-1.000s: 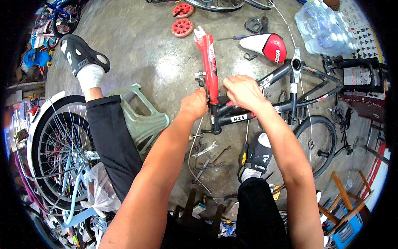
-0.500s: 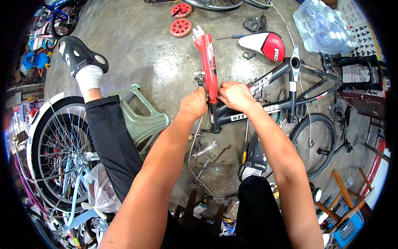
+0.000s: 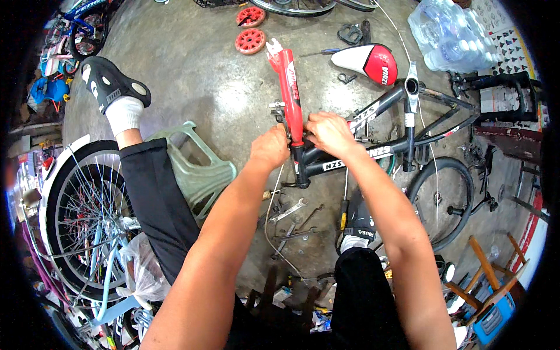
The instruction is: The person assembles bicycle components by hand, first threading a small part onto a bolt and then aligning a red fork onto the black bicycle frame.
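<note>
A black bicycle frame (image 3: 373,154) with a red front fork (image 3: 290,96) lies over the floor in front of me, fork blades pointing away. My left hand (image 3: 270,146) is closed at the left side of the fork's crown, just below a silver brake caliper (image 3: 276,107). What its fingers grip is hidden behind them. On the opposite side of the crown, my right hand (image 3: 329,133) has its fingers curled in a pinch close to the fork. Whatever it pinches is too small or covered to make out.
Wrenches (image 3: 290,210) and a yellow-black screwdriver (image 3: 344,214) lie between my feet. A green plastic stool (image 3: 204,169) stands left, near a spoked wheel (image 3: 87,216). Farther off are a red-white saddle (image 3: 367,62), red wheels (image 3: 251,42) and bottles (image 3: 449,35). A loose tyred wheel (image 3: 446,201) lies right.
The whole view has shifted slightly, with the fork and frame a little further left in the picture. Both hands stay at the fork's crown in nearly the same pose.
</note>
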`<action>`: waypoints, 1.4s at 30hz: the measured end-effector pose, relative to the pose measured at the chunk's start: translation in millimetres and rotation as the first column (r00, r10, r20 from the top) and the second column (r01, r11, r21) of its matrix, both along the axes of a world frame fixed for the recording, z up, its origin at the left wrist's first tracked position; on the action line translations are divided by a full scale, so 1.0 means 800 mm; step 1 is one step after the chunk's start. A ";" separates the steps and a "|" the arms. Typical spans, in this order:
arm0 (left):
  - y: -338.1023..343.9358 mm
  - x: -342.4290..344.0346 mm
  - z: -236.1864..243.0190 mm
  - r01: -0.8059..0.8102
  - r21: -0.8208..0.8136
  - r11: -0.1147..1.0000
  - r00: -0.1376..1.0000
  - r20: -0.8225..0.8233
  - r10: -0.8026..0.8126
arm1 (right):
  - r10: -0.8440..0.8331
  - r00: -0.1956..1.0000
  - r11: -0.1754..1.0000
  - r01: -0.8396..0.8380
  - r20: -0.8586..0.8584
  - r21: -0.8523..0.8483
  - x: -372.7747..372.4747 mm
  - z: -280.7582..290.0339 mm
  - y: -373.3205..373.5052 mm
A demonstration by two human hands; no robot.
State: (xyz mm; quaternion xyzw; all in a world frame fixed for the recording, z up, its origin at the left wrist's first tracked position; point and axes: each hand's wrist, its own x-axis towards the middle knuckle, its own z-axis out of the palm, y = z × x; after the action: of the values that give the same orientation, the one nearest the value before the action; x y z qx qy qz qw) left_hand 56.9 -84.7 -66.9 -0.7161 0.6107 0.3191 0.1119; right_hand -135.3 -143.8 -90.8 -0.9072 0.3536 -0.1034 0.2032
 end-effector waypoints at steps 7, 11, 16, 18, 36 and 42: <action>0.002 0.001 -0.004 -0.020 0.009 1.000 1.000 -0.021 0.020 | -0.506 0.728 0.856 0.355 0.464 0.376 -0.011 0.041 -0.070; 0.002 0.000 0.000 -0.006 -0.011 1.000 1.000 -0.014 0.005 | -0.449 0.883 0.868 0.395 0.134 0.302 -0.017 0.018 -0.061; 0.004 0.000 0.001 -0.022 -0.003 1.000 0.999 -0.034 0.022 | -0.295 0.941 0.945 0.262 -0.165 -0.193 -0.046 -0.015 -0.027; 0.004 0.000 0.000 -0.004 -0.003 1.000 1.000 -0.010 0.004 | -0.278 0.930 0.960 0.263 -0.239 -0.096 -0.052 -0.009 -0.035; -0.002 -0.002 0.001 -0.030 0.081 0.996 1.000 0.008 0.029 | -0.529 0.835 0.848 0.510 -0.150 -0.146 -0.193 0.027 0.046; -0.003 -0.004 0.001 -0.049 0.094 0.994 0.999 0.013 0.048 | -0.499 0.836 0.866 0.484 -0.227 -0.122 -0.201 0.030 0.020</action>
State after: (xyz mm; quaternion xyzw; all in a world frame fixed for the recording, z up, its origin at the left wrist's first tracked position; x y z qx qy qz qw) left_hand 54.0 -87.5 -65.8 -0.7265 0.5766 0.3463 0.1411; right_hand -296.5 -128.2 -67.0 -0.7972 0.5941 -0.0469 0.0963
